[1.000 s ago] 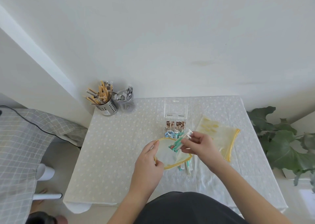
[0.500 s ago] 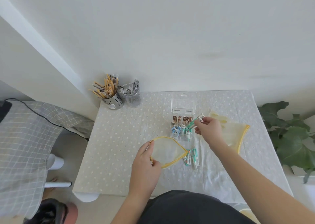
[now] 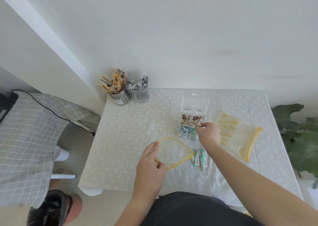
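The 2 bare forearms reach forward. The left hand lies nearer the body, thumb and forefinger curled in a pinch; the right hand stretches farther out, its fingertips bunched together.

The white cloth-covered table bears a pattern of small rings. The translucent mesh pouch has yellow trim; the flat sheer pouch shows yellow prints. The small packets are brown, blue, teal.
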{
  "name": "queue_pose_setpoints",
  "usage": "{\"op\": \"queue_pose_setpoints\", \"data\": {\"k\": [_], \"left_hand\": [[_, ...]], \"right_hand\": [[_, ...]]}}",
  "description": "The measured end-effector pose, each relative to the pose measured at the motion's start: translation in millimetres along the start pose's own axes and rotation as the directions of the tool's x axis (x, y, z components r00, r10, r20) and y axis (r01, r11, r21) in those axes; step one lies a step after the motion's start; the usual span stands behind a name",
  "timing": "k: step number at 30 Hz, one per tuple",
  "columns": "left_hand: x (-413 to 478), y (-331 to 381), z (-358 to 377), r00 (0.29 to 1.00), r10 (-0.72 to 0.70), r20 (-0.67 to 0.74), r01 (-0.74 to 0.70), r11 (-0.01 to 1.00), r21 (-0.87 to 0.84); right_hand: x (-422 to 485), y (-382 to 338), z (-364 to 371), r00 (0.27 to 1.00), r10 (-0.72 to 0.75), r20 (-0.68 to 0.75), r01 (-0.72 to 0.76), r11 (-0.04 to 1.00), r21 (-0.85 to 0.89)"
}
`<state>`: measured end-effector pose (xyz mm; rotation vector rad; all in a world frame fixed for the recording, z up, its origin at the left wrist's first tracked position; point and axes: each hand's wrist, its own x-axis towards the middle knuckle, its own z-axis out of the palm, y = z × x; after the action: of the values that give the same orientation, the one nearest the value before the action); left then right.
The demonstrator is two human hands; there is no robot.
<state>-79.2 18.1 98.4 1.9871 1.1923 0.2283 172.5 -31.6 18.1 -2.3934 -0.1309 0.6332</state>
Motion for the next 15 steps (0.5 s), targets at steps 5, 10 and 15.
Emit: {"op": "queue_pose_setpoints", "data": {"k": [5, 10, 15], "left_hand": [[2.1, -2.5, -2.3, 1.000, 0.001, 0.003, -0.001, 1.000, -0.010], [7.3, -5.0, -2.4, 1.000, -0.003, 0.005, 0.003, 1.000, -0.018], [13.0, -5.5, -1.5, 1.000, 0.006, 0.009, -0.006, 0.999, -0.033]], "right_hand": [[2.5, 2.4, 12.7, 0.999, 0.029, 0.025, -0.025, 0.990, -0.139], [8.7, 0.6, 13.1, 0.993, 0.002, 0.115, 0.033, 0.952, -0.303], [19.7, 2.5, 9.5, 0.974, -0.013, 0.226, 0.094, 0.931, -0.354]]}}
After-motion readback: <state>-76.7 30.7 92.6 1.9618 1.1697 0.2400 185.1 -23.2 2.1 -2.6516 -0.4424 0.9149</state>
